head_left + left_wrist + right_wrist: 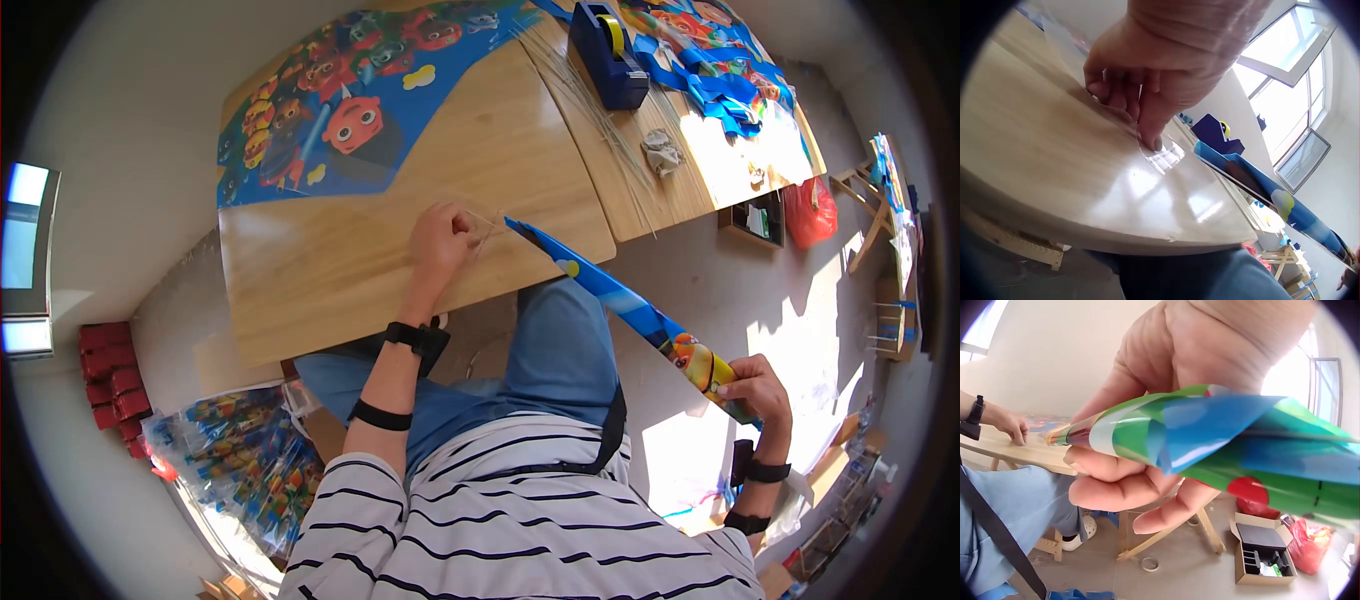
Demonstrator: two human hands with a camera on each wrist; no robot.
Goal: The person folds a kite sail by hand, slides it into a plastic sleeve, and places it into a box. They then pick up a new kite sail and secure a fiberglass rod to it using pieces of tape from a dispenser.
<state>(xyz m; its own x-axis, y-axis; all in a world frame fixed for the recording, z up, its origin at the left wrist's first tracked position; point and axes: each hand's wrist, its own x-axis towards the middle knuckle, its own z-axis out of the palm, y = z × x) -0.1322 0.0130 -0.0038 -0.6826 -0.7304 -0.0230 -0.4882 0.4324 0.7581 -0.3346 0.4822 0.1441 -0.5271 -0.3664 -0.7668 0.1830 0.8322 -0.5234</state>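
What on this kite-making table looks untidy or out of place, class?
A crumpled scrap lies among the loose thin sticks fanned across the wooden table, and blue strips sit tangled near the tape dispenser. Nothing looks spilled.

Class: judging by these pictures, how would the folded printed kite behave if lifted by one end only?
The folded printed kite looks like thin film, so probably light. Held at its far end by the right hand, it spans straight to the table, suggesting some stiffness. Its glossy surface may be slippery.
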